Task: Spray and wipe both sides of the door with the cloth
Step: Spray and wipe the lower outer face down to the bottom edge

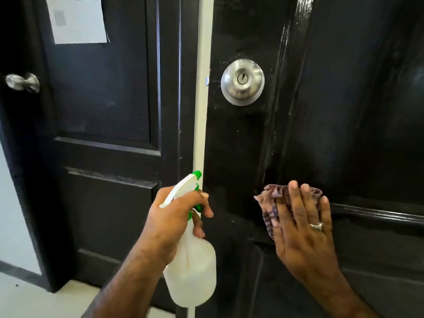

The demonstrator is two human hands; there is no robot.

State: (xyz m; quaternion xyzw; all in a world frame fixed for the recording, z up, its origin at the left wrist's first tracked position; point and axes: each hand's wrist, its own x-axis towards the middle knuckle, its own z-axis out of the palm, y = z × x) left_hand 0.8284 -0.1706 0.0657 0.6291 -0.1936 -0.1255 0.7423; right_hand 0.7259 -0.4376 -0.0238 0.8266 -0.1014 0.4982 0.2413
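Nearest the camera, the left forearm rises from the bottom edge to the left hand [176, 216], whose grip is curled round the neck of a spray bottle [191, 269], index finger across the green trigger. The bottle hangs upright, its white and green nozzle [193, 177] pointing up and to the right, level with the pale door frame strip [202, 125] and just short of the door's latch edge. Behind it, at left, stands a second dark door [103, 111] with its own knob [23, 81] and a paper notice [78, 18].

Right of the strip is the black door [344, 99] under work, its glossy face streaked and speckled around the keyed knob [242, 81]. The right hand [305, 228] lies flat, fingers straight and spread, pressing a bunched checked cloth [273, 203] against the door at the lower moulding of the upper panel, below and right of the knob. A ring shows on one finger.

Judgement: the right hand is the working one; unwiped surface lies upward and leftward from the cloth, toward the knob. The wiping stroke should follow the panel's upright length. The door's far side is not visible.
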